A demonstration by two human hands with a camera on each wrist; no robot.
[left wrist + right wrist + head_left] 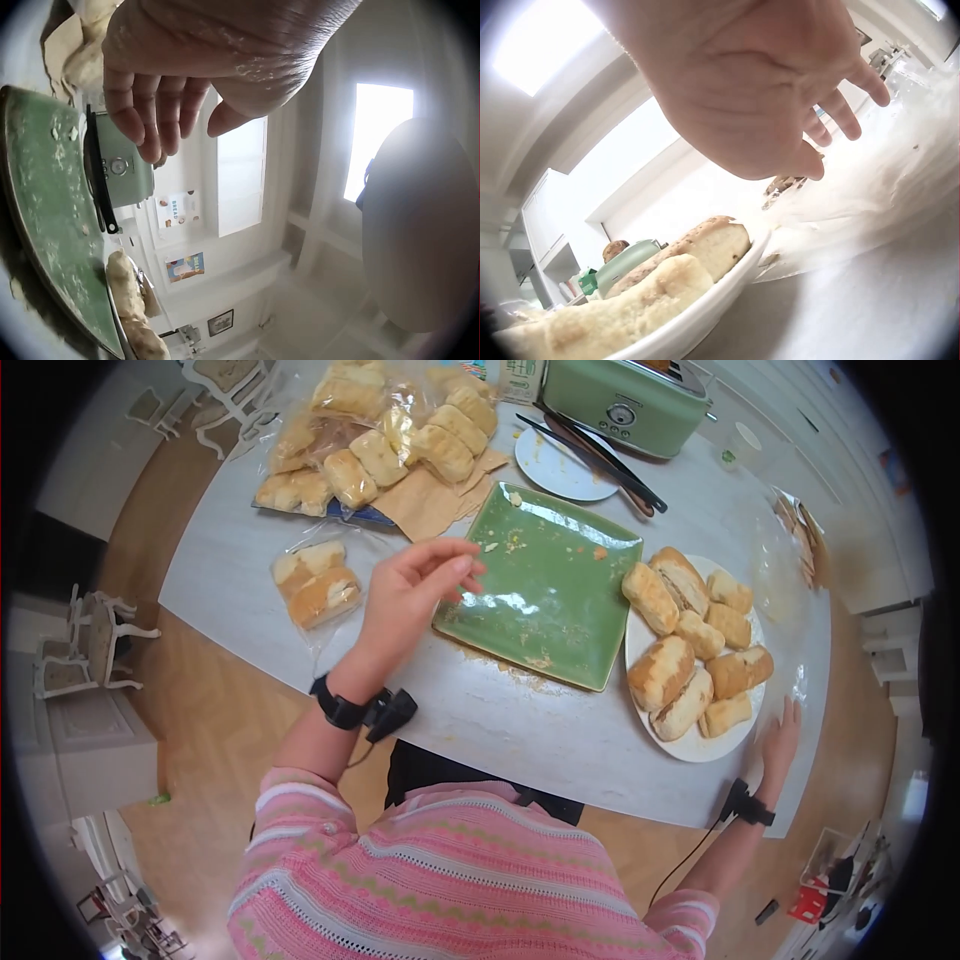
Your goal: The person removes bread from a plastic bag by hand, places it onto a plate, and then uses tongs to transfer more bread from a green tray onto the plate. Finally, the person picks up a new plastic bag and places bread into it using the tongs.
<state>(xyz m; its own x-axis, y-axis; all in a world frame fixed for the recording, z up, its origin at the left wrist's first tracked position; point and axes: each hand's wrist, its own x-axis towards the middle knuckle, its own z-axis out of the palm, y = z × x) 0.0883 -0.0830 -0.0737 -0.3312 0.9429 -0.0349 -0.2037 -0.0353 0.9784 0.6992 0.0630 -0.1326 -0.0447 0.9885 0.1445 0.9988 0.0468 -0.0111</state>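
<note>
My left hand (410,595) hovers over the left edge of a square green plate (545,595) strewn with crumbs. Its fingers are loosely bent and hold nothing; the left wrist view shows the same bare fingers (154,112). On the far right, my right hand (780,745) is beside a white oval plate (690,752) piled with bread rolls (740,672). In the right wrist view that hand (780,97) has its fingers extended toward clear crinkled plastic (870,202), and the fingertips overlap it there.
A bag of bread pieces (375,445) lies at the back left, with a smaller bagged pair of rolls (318,588) nearer. Black tongs (610,465) lie across a small white plate (560,478). Behind stands a green toaster (625,410); a cup (742,442) is to its right.
</note>
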